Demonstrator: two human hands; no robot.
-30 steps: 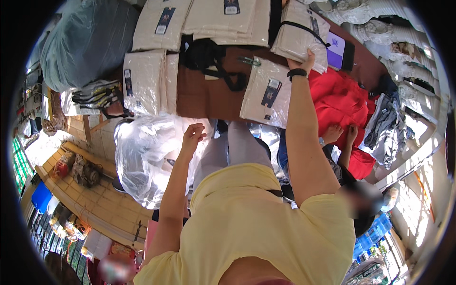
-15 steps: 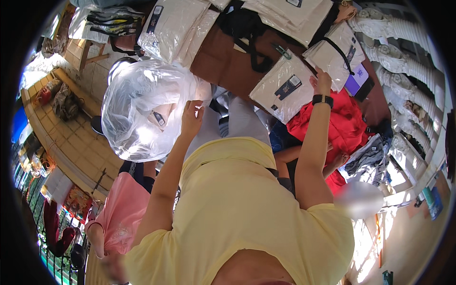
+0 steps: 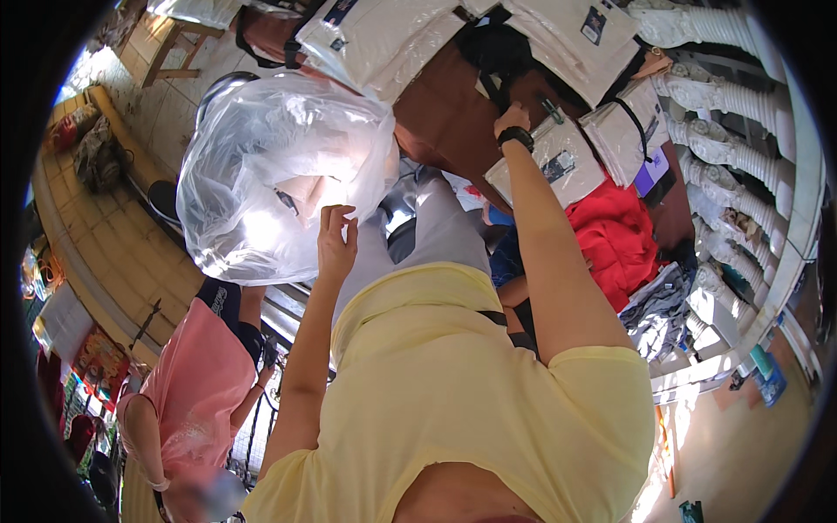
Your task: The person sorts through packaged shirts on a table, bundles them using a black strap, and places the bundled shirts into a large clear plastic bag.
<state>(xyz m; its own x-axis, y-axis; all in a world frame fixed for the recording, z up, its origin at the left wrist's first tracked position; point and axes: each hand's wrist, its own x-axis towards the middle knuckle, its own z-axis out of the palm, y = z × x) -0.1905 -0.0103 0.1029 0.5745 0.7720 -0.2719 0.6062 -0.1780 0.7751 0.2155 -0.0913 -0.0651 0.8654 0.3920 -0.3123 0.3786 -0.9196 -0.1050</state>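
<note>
My left hand (image 3: 336, 243) hovers at the near right edge of a large clear plastic bag (image 3: 222, 187), its fingers loosely bent and apart, with nothing seen in it. Inside the bag lie cream packets (image 3: 301, 193) with a dark label. My right hand (image 3: 514, 120), with a dark band on its wrist, reaches over the brown tabletop (image 3: 436, 113). It is beside the far left corner of a clear-wrapped cream packet (image 3: 562, 161) and close to a black strap (image 3: 494, 90). Its fingers are hidden from me.
More wrapped cream packets (image 3: 379, 39) cover the table's far side. A red cloth (image 3: 615, 235) hangs at the right, before white balusters (image 3: 724, 131). A person in pink (image 3: 196, 375) is at my left, by a curved bamboo bench (image 3: 96, 231). A purple card (image 3: 650, 173) lies at right.
My right hand has moved left, from the right-hand packets to the strap and the packet's far corner. My left hand has dropped slightly nearer me. The view has shifted.
</note>
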